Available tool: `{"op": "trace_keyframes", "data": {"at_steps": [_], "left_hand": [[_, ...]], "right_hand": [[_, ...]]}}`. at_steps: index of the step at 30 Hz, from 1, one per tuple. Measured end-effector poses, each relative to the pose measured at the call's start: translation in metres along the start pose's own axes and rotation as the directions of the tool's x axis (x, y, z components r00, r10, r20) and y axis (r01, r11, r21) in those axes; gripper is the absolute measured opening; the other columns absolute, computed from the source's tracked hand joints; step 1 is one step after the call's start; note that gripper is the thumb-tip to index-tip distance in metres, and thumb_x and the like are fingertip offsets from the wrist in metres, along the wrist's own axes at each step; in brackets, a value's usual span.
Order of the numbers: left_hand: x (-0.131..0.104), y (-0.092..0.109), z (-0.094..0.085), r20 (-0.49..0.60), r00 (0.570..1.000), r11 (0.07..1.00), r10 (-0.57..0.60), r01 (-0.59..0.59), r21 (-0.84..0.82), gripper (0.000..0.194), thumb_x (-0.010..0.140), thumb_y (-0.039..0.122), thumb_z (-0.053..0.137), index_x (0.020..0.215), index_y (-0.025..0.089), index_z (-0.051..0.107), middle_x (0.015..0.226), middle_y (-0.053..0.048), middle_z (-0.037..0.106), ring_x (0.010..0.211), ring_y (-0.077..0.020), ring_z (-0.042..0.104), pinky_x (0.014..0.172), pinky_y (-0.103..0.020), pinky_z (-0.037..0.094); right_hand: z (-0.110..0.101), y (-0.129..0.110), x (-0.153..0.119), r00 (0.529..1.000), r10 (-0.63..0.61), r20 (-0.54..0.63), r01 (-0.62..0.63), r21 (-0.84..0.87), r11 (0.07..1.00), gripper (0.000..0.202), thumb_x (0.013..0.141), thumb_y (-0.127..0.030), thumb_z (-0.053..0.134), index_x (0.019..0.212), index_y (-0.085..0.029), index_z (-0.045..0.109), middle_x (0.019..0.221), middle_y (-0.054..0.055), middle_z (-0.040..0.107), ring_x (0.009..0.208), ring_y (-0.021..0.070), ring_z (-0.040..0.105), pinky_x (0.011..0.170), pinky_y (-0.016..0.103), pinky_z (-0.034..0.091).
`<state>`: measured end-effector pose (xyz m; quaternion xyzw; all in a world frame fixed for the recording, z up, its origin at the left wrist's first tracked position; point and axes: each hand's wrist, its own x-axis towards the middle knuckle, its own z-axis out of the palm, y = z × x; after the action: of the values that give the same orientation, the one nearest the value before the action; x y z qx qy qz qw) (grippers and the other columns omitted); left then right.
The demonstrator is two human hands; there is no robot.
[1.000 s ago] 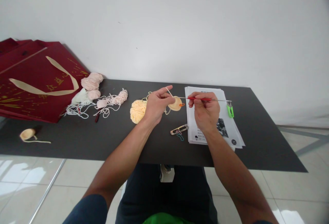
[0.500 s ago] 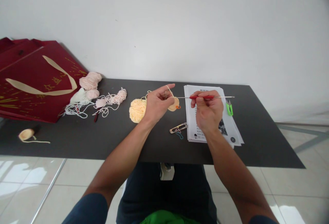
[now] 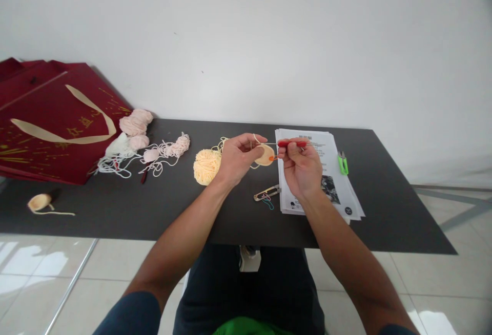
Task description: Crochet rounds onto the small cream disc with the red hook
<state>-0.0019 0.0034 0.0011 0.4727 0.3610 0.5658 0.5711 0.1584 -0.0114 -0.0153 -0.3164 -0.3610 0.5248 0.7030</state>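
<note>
Apparently crocheting a stitch: pinching the cream piece (image 3: 265,155) with the left hand (image 3: 239,158), left of the printed sheets (image 3: 331,166), and grasping the red hook (image 3: 291,143) with the right hand (image 3: 304,170). Probably calling next for steady tension on the yarn (image 3: 255,138).

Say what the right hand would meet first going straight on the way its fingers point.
Probably the orange marker at the yellow disc's edge, just left of the right hand; depth leaves unclear whether they touch.
</note>
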Motion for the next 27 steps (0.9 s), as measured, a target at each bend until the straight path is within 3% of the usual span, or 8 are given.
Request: {"op": "trace_keyframes", "data": {"at_steps": [10, 16, 20, 24, 25, 27], "left_hand": [[0.001, 0.000, -0.001, -0.048, 0.998, 1.000, 0.031, -0.031, -0.006, 0.037, 0.070, 0.023, 0.084, 0.108, 0.022, 0.081, 0.079, 0.001, 0.070, 0.066, -0.0108, 0.061, 0.063, -0.025, 0.052], [0.001, -0.003, -0.002, -0.011, 1.000, 0.999, 0.022, -0.022, 0.030, 0.044, 0.074, 0.024, 0.084, 0.118, 0.022, 0.079, 0.079, 0.001, 0.073, 0.065, -0.0105, 0.062, 0.065, -0.025, 0.052], [0.002, -0.005, -0.001, -0.030, 1.000, 0.991, 0.001, -0.005, -0.137, 0.048, 0.071, 0.026, 0.088, 0.117, 0.024, 0.078, 0.082, 0.001, 0.076, 0.071, -0.0114, 0.067, 0.073, -0.027, 0.055], [0.003, 0.000, 0.001, -0.045, 0.994, 0.943, -0.095, 0.075, -0.325, 0.050, 0.066, 0.027, 0.092, 0.114, 0.025, 0.077, 0.084, 0.001, 0.076, 0.076, -0.0135, 0.071, 0.078, -0.029, 0.056], [0.003, 0.001, 0.001, -0.033, 0.992, 0.928, -0.119, 0.100, -0.359, 0.050, 0.065, 0.026, 0.092, 0.113, 0.024, 0.077, 0.084, 0.000, 0.076, 0.076, -0.0135, 0.071, 0.078, -0.029, 0.056], [0.004, 0.004, 0.001, -0.005, 0.989, 0.907, -0.151, 0.137, -0.399, 0.048, 0.064, 0.024, 0.093, 0.110, 0.023, 0.078, 0.084, 0.000, 0.076, 0.074, -0.0129, 0.070, 0.077, -0.028, 0.056]], "right_hand": [[0.011, 0.003, -0.007, 0.998, -0.027, -0.050, 0.025, -0.052, 0.998, 0.018, 0.085, -0.032, 0.083, 0.091, -0.022, 0.069, 0.085, -0.001, 0.081, 0.065, 0.0093, 0.074, 0.064, 0.022, 0.066], [0.018, 0.006, -0.018, 0.984, -0.174, -0.034, 0.166, -0.177, 0.970, 0.013, 0.088, -0.030, 0.079, 0.094, -0.023, 0.070, 0.085, -0.001, 0.082, 0.068, 0.0129, 0.076, 0.068, 0.029, 0.068], [0.021, 0.009, -0.028, 0.916, -0.399, -0.028, 0.363, -0.365, 0.857, 0.010, 0.088, -0.026, 0.079, 0.098, -0.027, 0.078, 0.099, 0.002, 0.084, 0.073, 0.0154, 0.078, 0.074, 0.035, 0.069], [0.019, 0.012, -0.033, 0.802, -0.565, 0.195, 0.581, -0.476, 0.660, 0.024, 0.088, -0.018, 0.078, 0.102, -0.037, 0.082, 0.110, 0.001, 0.084, 0.099, 0.0240, 0.079, 0.090, 0.049, 0.067], [0.018, 0.013, -0.033, 0.793, -0.565, 0.225, 0.595, -0.482, 0.643, 0.026, 0.087, -0.018, 0.078, 0.103, -0.038, 0.082, 0.110, 0.001, 0.084, 0.102, 0.0250, 0.079, 0.092, 0.051, 0.066], [0.016, 0.014, -0.030, 0.827, -0.525, 0.203, 0.554, -0.455, 0.697, 0.025, 0.086, -0.019, 0.079, 0.103, -0.038, 0.082, 0.110, 0.000, 0.084, 0.100, 0.0243, 0.079, 0.091, 0.050, 0.066]]}}
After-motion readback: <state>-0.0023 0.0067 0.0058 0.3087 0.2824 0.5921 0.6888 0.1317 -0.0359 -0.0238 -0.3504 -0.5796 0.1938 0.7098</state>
